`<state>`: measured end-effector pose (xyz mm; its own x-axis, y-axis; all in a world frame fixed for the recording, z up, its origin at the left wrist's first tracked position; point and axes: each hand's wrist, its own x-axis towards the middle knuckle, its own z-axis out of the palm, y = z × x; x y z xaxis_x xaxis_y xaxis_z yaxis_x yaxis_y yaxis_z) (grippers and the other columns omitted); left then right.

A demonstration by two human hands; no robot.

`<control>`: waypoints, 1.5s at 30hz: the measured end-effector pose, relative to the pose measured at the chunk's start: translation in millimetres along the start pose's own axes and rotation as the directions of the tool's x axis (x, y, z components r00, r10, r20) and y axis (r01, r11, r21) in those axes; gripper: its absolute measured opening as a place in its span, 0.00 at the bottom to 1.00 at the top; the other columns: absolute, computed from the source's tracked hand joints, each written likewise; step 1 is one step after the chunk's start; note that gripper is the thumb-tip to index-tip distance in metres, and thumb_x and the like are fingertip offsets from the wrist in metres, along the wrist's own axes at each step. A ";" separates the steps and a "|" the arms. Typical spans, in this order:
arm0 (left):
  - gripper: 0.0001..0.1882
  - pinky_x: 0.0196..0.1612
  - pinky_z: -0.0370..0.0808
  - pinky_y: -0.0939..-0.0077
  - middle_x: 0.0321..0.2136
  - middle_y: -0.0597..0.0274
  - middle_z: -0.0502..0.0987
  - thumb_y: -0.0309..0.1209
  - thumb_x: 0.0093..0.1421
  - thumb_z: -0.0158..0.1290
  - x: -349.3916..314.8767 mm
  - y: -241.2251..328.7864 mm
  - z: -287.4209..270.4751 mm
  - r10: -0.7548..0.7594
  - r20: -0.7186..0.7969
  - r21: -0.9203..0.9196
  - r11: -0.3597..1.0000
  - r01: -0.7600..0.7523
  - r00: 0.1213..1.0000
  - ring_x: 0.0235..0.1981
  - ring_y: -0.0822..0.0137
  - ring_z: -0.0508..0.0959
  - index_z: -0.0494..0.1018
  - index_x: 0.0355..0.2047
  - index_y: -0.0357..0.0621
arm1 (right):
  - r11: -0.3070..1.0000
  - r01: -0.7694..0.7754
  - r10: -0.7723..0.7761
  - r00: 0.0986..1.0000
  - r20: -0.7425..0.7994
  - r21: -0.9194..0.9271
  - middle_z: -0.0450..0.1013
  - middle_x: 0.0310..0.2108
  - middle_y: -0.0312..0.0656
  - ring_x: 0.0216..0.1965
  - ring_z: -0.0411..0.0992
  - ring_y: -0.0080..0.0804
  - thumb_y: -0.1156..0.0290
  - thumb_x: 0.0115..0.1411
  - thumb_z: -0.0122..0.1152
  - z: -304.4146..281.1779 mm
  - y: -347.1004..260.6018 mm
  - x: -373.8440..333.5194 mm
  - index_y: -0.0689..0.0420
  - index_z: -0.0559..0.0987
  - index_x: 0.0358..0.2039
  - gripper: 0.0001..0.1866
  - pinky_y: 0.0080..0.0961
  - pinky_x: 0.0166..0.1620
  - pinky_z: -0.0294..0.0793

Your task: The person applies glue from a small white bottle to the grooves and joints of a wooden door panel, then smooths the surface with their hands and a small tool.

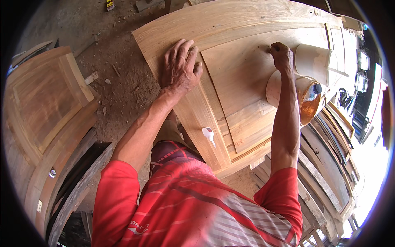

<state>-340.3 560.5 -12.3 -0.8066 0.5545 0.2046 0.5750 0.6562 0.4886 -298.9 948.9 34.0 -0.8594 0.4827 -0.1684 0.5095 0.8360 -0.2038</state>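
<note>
A pale wooden panel door (242,82) lies flat in front of me. My left hand (181,68) rests on its left end, palm down, fingers stretched out over the frame wood. Over the inset panel, my right hand (282,57) is closed with the fingertips low against the wood; whatever is in them is hidden. A small dark mark lies on the panel just left of those fingers. Near my body, a small white bottle with a narrow nozzle (208,133) lies on the frame.
Two whitish buckets (309,57) sit on the door right of my right hand. The nearer one has orange-brown residue inside and holds a clear bottle with a blue cap (316,89). Another wooden door (45,94) stands at left. Stacked boards (325,164) fill the right side.
</note>
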 end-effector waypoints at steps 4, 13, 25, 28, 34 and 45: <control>0.26 0.66 0.63 0.48 0.63 0.56 0.66 0.36 0.60 0.62 0.0 0.2 0.0 -0.001 -0.002 -0.004 1.000 0.001 1.000 0.68 0.54 0.63 0.73 0.57 0.43 | 0.999 0.033 -0.033 0.999 -0.037 -0.023 0.82 0.35 0.51 0.40 0.81 0.52 0.62 0.62 0.62 2.6 -0.2 -1.1 0.54 0.86 0.39 0.12 0.43 0.46 0.77; 0.24 0.66 0.62 0.47 0.62 0.54 0.67 0.36 0.58 0.60 -0.3 -1.4 4.0 0.015 -0.039 -0.020 1.000 -0.016 0.999 0.67 0.52 0.64 0.75 0.54 0.40 | 0.997 -0.014 0.015 1.000 -0.009 0.070 0.82 0.32 0.49 0.37 0.82 0.47 0.62 0.62 0.62 0.1 -10.9 -8.3 0.54 0.86 0.38 0.11 0.40 0.44 0.78; 0.24 0.66 0.63 0.48 0.61 0.55 0.67 0.36 0.57 0.61 0.7 -0.8 4.2 0.014 -0.064 -0.045 0.999 -0.017 0.998 0.66 0.52 0.64 0.75 0.52 0.41 | 0.992 0.090 -0.093 0.995 0.027 0.090 0.81 0.39 0.51 0.43 0.80 0.53 0.64 0.62 0.63 12.7 -38.3 -24.2 0.55 0.84 0.42 0.12 0.42 0.46 0.78; 0.24 0.66 0.62 0.48 0.61 0.56 0.67 0.36 0.57 0.61 0.2 -2.2 4.2 0.013 -0.064 -0.037 0.999 -0.015 0.998 0.67 0.52 0.64 0.75 0.52 0.40 | 0.991 0.090 -0.093 0.995 0.034 0.099 0.81 0.38 0.51 0.42 0.80 0.53 0.64 0.62 0.63 12.9 -39.7 -24.7 0.56 0.84 0.41 0.12 0.43 0.46 0.78; 0.24 0.66 0.62 0.48 0.61 0.56 0.67 0.36 0.57 0.61 -0.3 -2.0 4.2 0.014 -0.057 -0.034 0.999 -0.016 0.998 0.67 0.52 0.64 0.75 0.52 0.41 | 0.990 0.050 -0.052 0.999 0.014 0.130 0.82 0.37 0.50 0.41 0.81 0.50 0.64 0.61 0.63 14.2 -35.5 -23.7 0.55 0.85 0.40 0.11 0.41 0.44 0.78; 0.25 0.64 0.64 0.48 0.62 0.58 0.68 0.35 0.58 0.62 0.4 0.4 2.1 -0.011 -0.034 -0.014 1.000 0.011 0.999 0.67 0.54 0.64 0.75 0.55 0.44 | 0.976 -0.129 0.180 0.934 -0.308 0.177 0.84 0.34 0.46 0.36 0.82 0.39 0.64 0.54 0.68 -30.2 2.5 -13.7 0.51 0.88 0.39 0.12 0.36 0.45 0.78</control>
<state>-340.2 562.0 -13.8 -0.8174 0.5290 0.2280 0.5642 0.6551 0.5025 -287.1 952.2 64.9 -0.7243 0.6816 0.1036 0.6155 0.7070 -0.3482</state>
